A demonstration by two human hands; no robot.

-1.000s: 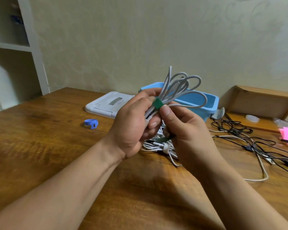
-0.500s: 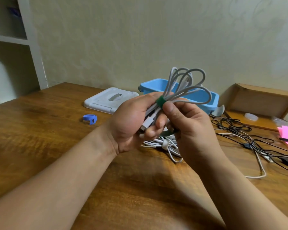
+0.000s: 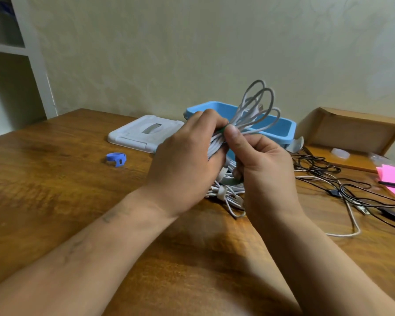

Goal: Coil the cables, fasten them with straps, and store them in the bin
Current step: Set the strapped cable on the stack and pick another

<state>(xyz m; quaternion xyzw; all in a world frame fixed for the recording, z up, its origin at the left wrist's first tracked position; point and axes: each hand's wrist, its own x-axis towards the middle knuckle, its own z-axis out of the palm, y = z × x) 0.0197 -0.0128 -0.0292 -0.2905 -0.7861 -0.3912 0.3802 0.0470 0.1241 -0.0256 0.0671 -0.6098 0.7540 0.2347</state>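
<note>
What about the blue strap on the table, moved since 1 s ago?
No. The blue strap lies just as before, front-left of the white lid.

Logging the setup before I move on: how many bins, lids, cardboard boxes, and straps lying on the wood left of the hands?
Blue bin: 1
White lid: 1
Cardboard box: 1
Blue strap: 1
Total: 4

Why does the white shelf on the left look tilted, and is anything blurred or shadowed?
In the head view, the wide-angle lens tilts the white shelf post; light is soft and even, with a dim shadow on the brown wooden table under the forearms; the left hand and right hand gripping the grey coiled cable look slightly soft.
</note>
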